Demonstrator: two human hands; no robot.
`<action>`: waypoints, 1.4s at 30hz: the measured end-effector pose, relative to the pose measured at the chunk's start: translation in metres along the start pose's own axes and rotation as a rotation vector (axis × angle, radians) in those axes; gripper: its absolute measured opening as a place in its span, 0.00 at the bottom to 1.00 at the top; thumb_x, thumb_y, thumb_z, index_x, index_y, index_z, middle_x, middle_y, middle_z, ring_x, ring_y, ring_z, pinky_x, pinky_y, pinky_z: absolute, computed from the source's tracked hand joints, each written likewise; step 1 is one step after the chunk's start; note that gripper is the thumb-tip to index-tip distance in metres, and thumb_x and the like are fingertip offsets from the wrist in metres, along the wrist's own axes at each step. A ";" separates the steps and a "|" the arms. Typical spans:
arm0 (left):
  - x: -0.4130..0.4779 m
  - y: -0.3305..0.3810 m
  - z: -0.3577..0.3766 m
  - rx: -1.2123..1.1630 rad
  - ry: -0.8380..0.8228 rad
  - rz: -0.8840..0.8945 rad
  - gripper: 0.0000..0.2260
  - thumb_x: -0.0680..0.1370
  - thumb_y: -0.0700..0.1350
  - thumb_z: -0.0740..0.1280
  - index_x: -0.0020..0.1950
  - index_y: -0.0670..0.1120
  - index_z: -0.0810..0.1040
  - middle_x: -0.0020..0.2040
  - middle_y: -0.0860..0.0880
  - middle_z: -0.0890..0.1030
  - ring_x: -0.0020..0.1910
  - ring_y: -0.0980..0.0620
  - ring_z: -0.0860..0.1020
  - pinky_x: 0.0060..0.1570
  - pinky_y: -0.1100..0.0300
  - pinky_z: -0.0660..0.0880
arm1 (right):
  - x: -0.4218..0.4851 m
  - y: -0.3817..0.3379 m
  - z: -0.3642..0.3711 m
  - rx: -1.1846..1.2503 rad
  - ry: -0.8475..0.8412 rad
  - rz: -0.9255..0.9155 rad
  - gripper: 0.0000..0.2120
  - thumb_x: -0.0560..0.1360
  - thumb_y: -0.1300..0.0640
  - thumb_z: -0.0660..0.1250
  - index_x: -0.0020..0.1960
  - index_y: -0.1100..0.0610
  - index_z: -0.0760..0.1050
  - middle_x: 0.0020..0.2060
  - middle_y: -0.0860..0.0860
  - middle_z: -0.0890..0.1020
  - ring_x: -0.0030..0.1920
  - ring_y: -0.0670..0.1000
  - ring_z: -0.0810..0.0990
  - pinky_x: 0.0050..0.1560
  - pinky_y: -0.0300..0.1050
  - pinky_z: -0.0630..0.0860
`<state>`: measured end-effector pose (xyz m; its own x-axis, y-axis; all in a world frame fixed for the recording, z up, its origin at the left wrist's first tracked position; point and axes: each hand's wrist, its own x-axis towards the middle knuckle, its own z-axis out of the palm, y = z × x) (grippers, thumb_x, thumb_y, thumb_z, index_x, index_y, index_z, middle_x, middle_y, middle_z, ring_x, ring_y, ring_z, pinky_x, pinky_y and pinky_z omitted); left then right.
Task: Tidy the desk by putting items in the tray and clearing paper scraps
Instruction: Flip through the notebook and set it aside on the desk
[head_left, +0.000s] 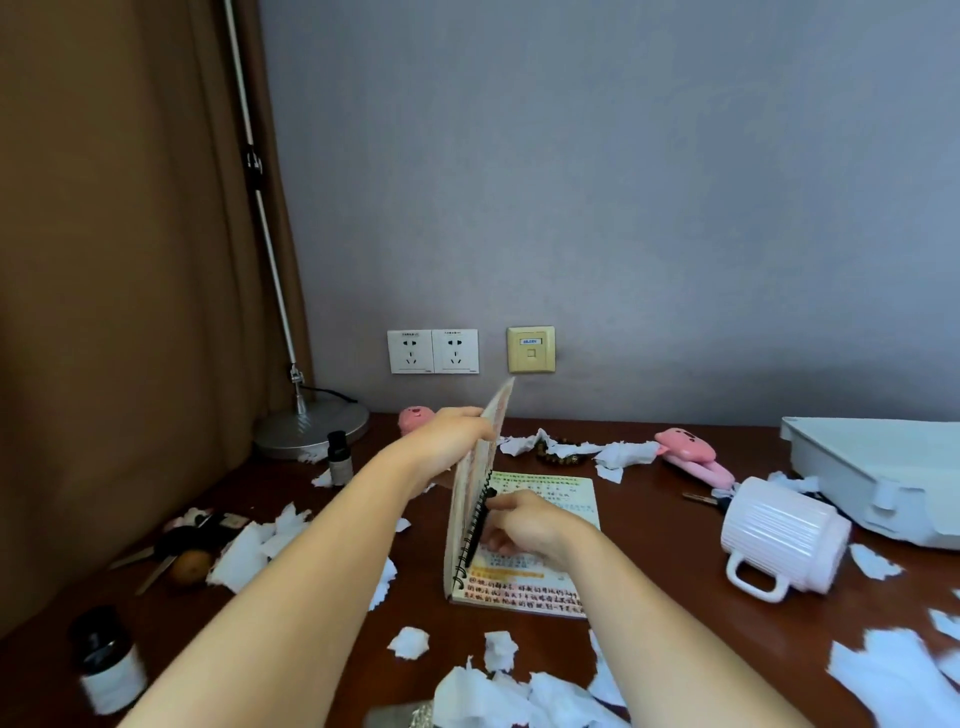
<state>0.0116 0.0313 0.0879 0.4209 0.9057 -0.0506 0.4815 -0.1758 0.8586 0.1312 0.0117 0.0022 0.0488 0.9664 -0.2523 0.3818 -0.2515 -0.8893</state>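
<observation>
A spiral notebook (535, 587) lies in the middle of the dark wooden desk (665, 623), its right page covered in coloured handwriting. My left hand (447, 441) grips the left stack of pages and holds it almost upright. My right hand (524, 525) rests on the right page beside the black spiral, fingers curled; whether it holds something I cannot tell. A white tray (878, 478) sits tilted at the far right. Several torn white paper scraps (254, 551) lie all over the desk.
A white ribbed mug (779, 540) lies on its side by the tray. Pink toys (691, 457), beads (561, 457), keys, scissors (156, 561), two small dark bottles (337, 460) and a lamp base (311, 431) surround the notebook. Wall sockets sit behind.
</observation>
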 end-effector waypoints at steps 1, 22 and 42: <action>0.001 0.002 0.004 0.022 -0.014 -0.002 0.18 0.77 0.43 0.59 0.67 0.51 0.73 0.62 0.46 0.75 0.57 0.47 0.72 0.42 0.61 0.69 | -0.001 0.001 -0.002 0.062 -0.009 -0.001 0.18 0.82 0.62 0.54 0.71 0.64 0.64 0.39 0.54 0.79 0.37 0.47 0.77 0.39 0.38 0.75; 0.006 -0.030 0.067 0.740 -0.323 0.080 0.25 0.83 0.47 0.51 0.78 0.50 0.47 0.79 0.51 0.48 0.78 0.50 0.50 0.76 0.55 0.47 | -0.008 0.052 -0.048 0.293 0.178 0.001 0.33 0.75 0.37 0.55 0.72 0.57 0.65 0.68 0.53 0.73 0.68 0.54 0.71 0.71 0.54 0.65; 0.026 -0.076 0.060 0.523 0.001 -0.056 0.40 0.77 0.57 0.63 0.78 0.42 0.43 0.79 0.43 0.51 0.78 0.44 0.51 0.76 0.50 0.53 | -0.024 0.057 -0.029 -0.864 0.233 0.130 0.33 0.79 0.37 0.40 0.77 0.51 0.34 0.76 0.59 0.37 0.76 0.58 0.34 0.73 0.61 0.35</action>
<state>0.0316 0.0448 -0.0091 0.3829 0.9195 -0.0886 0.8228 -0.2959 0.4852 0.1786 -0.0242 -0.0315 0.2896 0.9430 -0.1637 0.9158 -0.3228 -0.2389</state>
